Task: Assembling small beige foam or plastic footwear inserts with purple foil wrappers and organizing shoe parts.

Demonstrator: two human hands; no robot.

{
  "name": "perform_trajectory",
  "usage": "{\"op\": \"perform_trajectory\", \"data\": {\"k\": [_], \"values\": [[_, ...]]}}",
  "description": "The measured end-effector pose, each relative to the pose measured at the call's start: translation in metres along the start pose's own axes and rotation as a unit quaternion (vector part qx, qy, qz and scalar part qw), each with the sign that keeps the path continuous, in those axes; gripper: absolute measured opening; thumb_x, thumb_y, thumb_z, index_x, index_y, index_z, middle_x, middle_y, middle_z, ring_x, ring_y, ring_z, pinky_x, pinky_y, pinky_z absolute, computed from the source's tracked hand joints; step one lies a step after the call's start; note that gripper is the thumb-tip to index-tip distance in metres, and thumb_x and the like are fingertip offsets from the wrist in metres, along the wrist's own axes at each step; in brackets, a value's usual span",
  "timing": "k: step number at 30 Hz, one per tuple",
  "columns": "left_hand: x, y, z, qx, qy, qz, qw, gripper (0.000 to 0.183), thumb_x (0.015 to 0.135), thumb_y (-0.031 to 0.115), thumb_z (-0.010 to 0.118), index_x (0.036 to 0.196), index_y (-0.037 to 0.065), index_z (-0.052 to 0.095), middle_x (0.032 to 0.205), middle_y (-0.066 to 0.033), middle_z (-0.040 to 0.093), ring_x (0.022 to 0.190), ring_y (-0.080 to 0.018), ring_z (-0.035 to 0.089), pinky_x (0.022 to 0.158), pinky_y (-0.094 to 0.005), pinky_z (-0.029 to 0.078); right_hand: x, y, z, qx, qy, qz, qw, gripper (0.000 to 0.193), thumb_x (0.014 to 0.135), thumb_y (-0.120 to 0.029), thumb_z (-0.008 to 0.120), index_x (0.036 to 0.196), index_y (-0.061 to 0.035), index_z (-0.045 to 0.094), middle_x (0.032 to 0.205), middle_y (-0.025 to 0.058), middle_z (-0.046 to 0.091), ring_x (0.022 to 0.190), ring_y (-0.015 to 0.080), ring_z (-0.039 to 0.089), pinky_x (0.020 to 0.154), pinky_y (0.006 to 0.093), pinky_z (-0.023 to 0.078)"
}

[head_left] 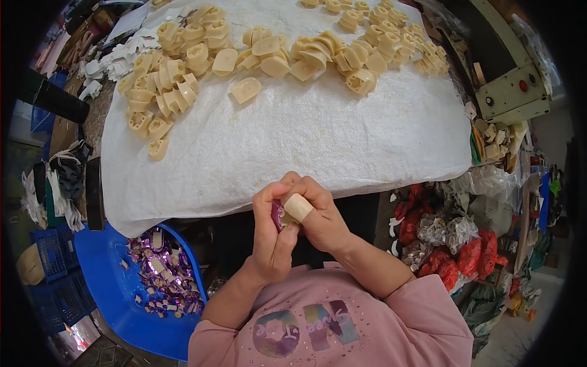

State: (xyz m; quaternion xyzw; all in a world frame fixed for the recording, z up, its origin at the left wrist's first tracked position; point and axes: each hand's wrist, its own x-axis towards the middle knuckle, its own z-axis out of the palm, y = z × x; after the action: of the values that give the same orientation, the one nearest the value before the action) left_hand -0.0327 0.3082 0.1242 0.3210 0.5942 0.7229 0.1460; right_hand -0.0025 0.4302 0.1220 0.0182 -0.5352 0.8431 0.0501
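In front of my chest, my left hand [269, 229] and my right hand [321, 217] are closed together around a small shiny purple piece [278, 215] with a cream inside. The left fingers wrap its outer side, and the right fingers press from the other side. A pale beige cover [298, 207] shows at the right thumb; I cannot tell if it is a wrap on the thumb or a part being held. Much of the piece is hidden by my fingers. Both hands are just off the near edge of the white-covered table [293, 140].
Many hollow cream plastic parts [195, 55] lie heaped along the table's far side. A blue tub [122, 318] of purple-and-cream pieces [160, 269] stands low at the left. White scraps [125, 55] lie far left. A green machine [513, 85] and red plastic bags [471, 257] are at the right.
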Motion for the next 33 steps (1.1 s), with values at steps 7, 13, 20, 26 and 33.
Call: {"op": "perform_trajectory", "data": {"k": [7,13,20,26,33], "values": [[0.003,0.006,-0.008,-0.085,0.005,-0.104,0.991,0.067,0.093,0.032,0.044,0.138,-0.010,0.017,0.121,-0.0194,0.041,0.102,-0.0210,0.047,0.092,-0.0348,0.037,0.006,-0.022,-0.002,0.007,0.068,0.123,0.990,0.015,0.092,-0.017,0.057,0.101,-0.0054,0.056,0.095,0.0053,0.049,0.079,0.0129,0.051,0.067,0.0271,0.044],[0.009,0.000,-0.021,0.279,-0.027,0.046,0.959,0.102,0.086,0.069,0.039,0.134,-0.019,0.018,0.102,-0.0256,0.053,0.086,-0.0352,0.057,0.081,-0.0412,0.046,0.010,-0.041,-0.013,-0.442,-0.014,-0.031,0.896,0.036,0.081,-0.028,0.072,0.099,-0.0009,0.058,0.084,0.0117,0.056,0.072,0.0214,0.056,0.060,0.0310,0.045],[0.010,0.002,-0.022,0.192,0.019,-0.008,0.981,0.060,0.083,0.027,0.071,0.130,0.000,0.043,0.100,-0.0132,0.056,0.081,-0.0212,0.057,0.073,-0.0307,0.048,0.002,-0.021,-0.025,-0.243,0.001,-0.089,0.966,0.024,0.089,-0.020,0.060,0.104,-0.0015,0.058,0.082,0.0060,0.056,0.073,0.0126,0.054,0.064,0.0274,0.045],[0.016,0.021,-0.023,0.244,0.021,0.007,0.970,0.045,0.067,-0.001,0.073,0.110,0.000,0.059,0.088,-0.0102,0.056,0.070,-0.0177,0.056,0.064,-0.0276,0.048,0.014,-0.021,-0.040,0.004,-0.013,0.137,0.991,0.022,0.095,-0.023,0.053,0.092,-0.0011,0.058,0.074,0.0010,0.054,0.063,0.0085,0.050,0.056,0.0233,0.042],[0.019,0.025,-0.019,0.278,-0.008,0.041,0.960,0.048,0.065,-0.006,0.071,0.110,0.000,0.058,0.085,-0.0078,0.056,0.070,-0.0134,0.053,0.063,-0.0243,0.045,0.015,-0.029,-0.049,-0.258,-0.102,-0.024,0.960,0.017,0.093,-0.018,0.056,0.087,-0.0020,0.058,0.075,0.0009,0.060,0.062,0.0120,0.055,0.057,0.0257,0.045]]}}
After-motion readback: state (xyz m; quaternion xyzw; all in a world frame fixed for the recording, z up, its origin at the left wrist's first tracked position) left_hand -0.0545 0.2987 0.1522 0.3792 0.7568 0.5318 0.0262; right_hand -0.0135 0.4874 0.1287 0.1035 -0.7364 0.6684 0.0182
